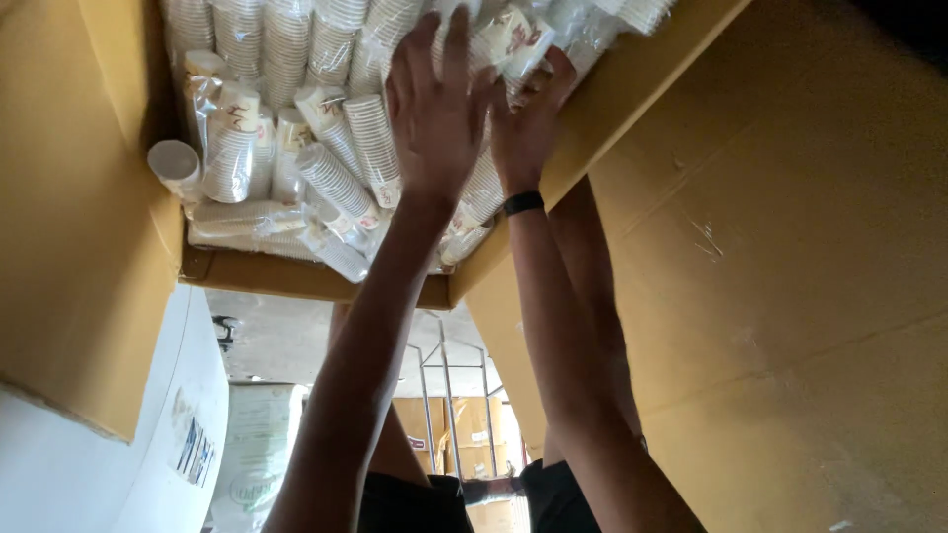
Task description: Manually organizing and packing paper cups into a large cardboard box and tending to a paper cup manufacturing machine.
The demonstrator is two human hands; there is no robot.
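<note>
**Head view: two hands up inside a carton of sleeved paper cups**

Head camera looks along both forearms into an open cardboard carton [316,281]; the left hand [434,109] is spread flat, fingers [456,44] long, straight and fanned a little apart, gripping nothing; its palm faces the cups and its back faces the camera, so whether the fingertips press on the plastic cannot be told; the wrist is straight, and the forearm runs down and to the left out of the frame.

Beside it, the right hand [528,123] is turned edge-on, with its fingers curled at the base of a wrapped sleeve of cups [513,39] near the carton's upper edge; the hand seems to hold that sleeve, though the grip itself is partly hidden by the left hand; a black wristband [521,203] circles the wrist, and the forearm drops straight down.

Around the fingers lie more stacks of white ribbed paper cups [336,178] in clear plastic, packed at angles and filling the carton; one loose-looking stack [176,163] juts past the carton's left wall.

Farther out, a large brown cardboard panel [790,296] fills the right side; a white curved surface [148,444] sits at lower left; a metal rack [444,385] and further cartons show between the arms.
</note>
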